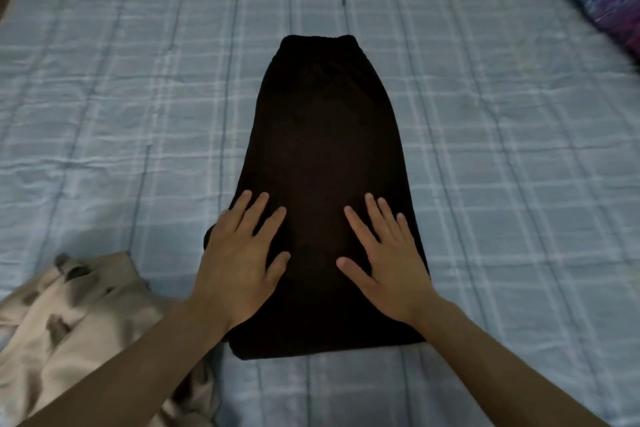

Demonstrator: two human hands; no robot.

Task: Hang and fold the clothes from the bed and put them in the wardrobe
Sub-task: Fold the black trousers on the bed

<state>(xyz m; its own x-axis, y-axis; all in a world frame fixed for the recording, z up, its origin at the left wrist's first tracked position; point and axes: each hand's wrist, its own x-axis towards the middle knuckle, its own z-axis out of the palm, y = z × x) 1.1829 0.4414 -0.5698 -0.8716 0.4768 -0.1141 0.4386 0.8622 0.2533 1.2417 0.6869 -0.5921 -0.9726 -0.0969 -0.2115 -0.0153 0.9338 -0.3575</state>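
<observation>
Head: hands (242,260) flat on black garment (322,149).

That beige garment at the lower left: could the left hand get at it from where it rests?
Probably yes. The left hand lies flat on the black garment, the beige garment beside its forearm, nothing between.
</observation>
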